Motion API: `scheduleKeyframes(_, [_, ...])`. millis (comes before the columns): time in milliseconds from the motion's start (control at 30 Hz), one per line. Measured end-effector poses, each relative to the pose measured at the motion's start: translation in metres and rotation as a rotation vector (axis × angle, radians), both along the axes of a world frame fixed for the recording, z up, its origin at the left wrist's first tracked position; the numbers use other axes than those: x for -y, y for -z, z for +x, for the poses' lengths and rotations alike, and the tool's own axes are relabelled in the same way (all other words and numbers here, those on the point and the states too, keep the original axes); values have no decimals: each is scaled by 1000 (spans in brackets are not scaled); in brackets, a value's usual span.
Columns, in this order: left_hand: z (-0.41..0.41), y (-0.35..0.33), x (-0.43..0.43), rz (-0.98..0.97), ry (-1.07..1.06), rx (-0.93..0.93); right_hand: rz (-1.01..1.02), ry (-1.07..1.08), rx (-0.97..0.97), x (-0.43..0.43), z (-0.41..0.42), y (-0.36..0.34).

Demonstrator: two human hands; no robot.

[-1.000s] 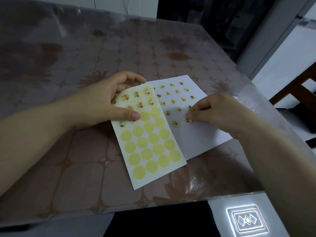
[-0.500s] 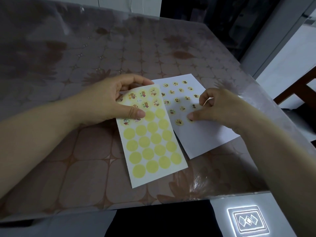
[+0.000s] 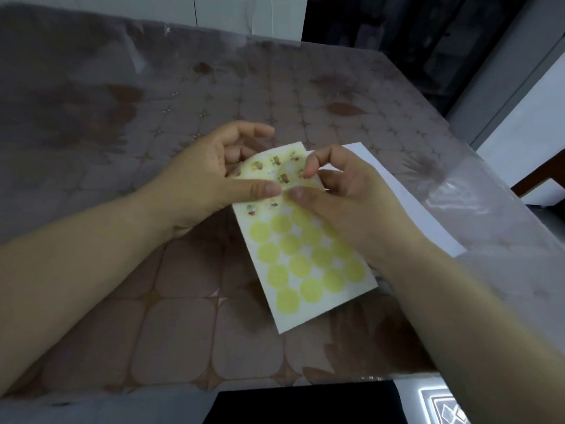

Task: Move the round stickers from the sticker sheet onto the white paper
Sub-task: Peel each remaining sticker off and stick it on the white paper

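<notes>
Sticker sheet: the sticker sheet (image 3: 305, 261) is held at mid-table, its far end lifted and curled between both hands and its near end pointing toward the near edge.
Stickers: picture stickers (image 3: 284, 178) fill the far rows; plain yellow rounds (image 3: 281, 223) fill the near rows.
White paper: the white paper (image 3: 419, 209) lies flat to the right, mostly hidden under the right hand and the sheet.
Left grip: the left hand (image 3: 208, 179) clamps the sheet's left edge, thumb flat on top and fingers curled behind.
Right grip: the right hand (image 3: 351, 200) pinches at the sheet's far right rows with thumb and forefinger nearly together (whether a sticker is lifted cannot be told).
Arms: both forearms reach in from the near corners and meet at the sheet.
Surface: a table (image 3: 183, 316) with a brown tile-patterned cloth under clear plastic.
Room: dim, with a lit panel (image 3: 443, 408) on the floor at near right.
</notes>
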State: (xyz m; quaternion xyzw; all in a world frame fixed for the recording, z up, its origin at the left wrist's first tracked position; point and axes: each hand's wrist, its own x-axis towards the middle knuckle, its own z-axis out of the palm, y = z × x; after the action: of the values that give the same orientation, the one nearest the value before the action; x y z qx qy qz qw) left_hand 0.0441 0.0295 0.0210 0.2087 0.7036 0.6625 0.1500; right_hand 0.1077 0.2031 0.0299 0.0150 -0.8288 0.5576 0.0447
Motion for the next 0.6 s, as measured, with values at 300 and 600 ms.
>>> scheduleKeyframes(300, [6, -4, -4, 72, 13, 337, 138, 165, -300, -1, -3, 10])
scheduleKeyframes(600, [10, -1, -6, 135, -58, 196, 497, 264, -581, 4, -7, 19])
